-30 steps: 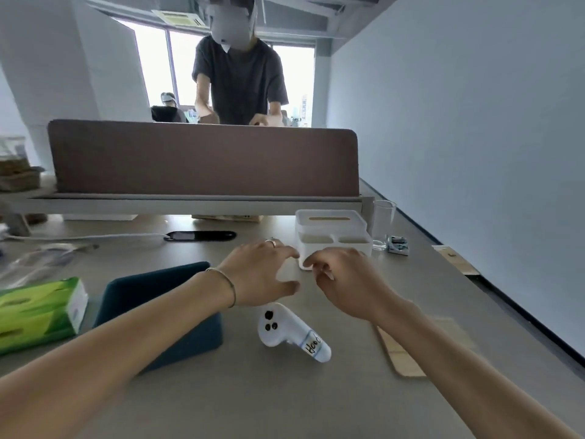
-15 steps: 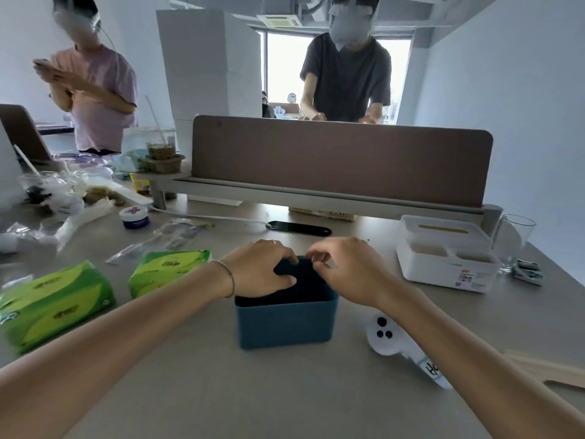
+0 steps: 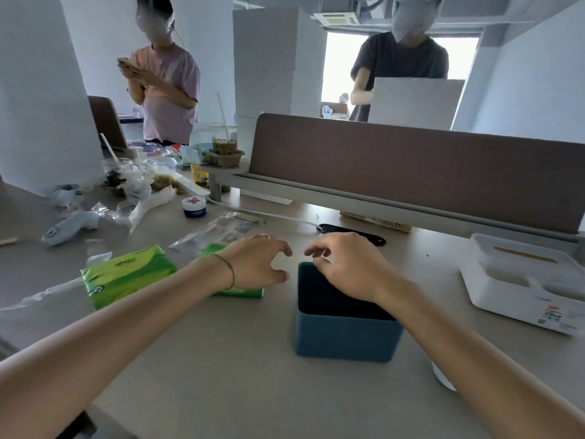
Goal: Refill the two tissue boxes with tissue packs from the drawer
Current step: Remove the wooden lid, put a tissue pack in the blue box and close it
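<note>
A dark blue tissue box (image 3: 345,337) stands open-topped on the desk in front of me, its inside dark. My right hand (image 3: 345,267) hovers over its far left corner, fingers loosely curled, holding nothing. My left hand (image 3: 258,263) is spread open just left of the box, above a green tissue pack (image 3: 240,291) that it partly hides. A second green tissue pack (image 3: 126,275) lies further left. A white tissue box (image 3: 522,286) with a slotted lid sits at the right.
A brown desk divider (image 3: 411,169) runs along the back. Food cups, plastic wrappers and a white controller (image 3: 72,224) clutter the left. A black phone (image 3: 351,231) lies behind my hands. Two people stand beyond the desk.
My view has swung left, from the white box to the blue one. Both hands were on the blue box's far rim; now the left hand has moved left over the nearer green pack.
</note>
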{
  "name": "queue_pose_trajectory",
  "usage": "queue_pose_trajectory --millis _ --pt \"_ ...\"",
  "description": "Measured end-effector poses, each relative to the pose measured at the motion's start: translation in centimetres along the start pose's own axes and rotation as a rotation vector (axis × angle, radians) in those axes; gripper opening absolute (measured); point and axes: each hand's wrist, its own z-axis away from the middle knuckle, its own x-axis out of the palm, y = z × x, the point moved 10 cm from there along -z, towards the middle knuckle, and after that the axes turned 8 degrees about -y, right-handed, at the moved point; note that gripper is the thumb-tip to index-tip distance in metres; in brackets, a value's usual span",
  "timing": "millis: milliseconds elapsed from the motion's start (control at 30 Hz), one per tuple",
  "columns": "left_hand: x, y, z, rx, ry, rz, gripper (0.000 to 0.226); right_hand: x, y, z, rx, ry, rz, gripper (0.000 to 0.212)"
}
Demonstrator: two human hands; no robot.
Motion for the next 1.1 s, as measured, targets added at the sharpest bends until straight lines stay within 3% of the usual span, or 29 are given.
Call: queue_pose_trajectory --millis 167,333,667,733,900,1100 --pt "3.0 -6.8 -0.5 -0.182 -0.231 -0.106 0.112 1.3 -1.9 -2.2 -0.024 -0.037 -0.001 0.024" --pt "4.5 -10.7 -1.1 -0.273 -0.285 -0.112 0.133 2.3 -2.5 -3.2 -0.045 -0.045 -0.023 0.023" --pt "1.5 -10.2 0.0 -0.203 0.002 -0.075 0.117 2.4 -2.4 -3.7 -0.048 -0.038 -0.013 0.024" --pt "-0.4 -8.9 0.7 -0.162 0.089 -0.077 0.115 1.9 -2.6 -3.6 -0.058 -0.023 -0.005 0.036" --pt "-5.5 -4.4 2.3 -0.045 0.248 -0.056 0.109 0.3 -2.6 -3.1 -0.038 -0.011 0.063 0.091" --pt "-8.0 1.5 2.8 0.069 0.294 0.003 0.108 -3.8 -1.3 -0.3 -0.054 0.086 0.085 0.102"
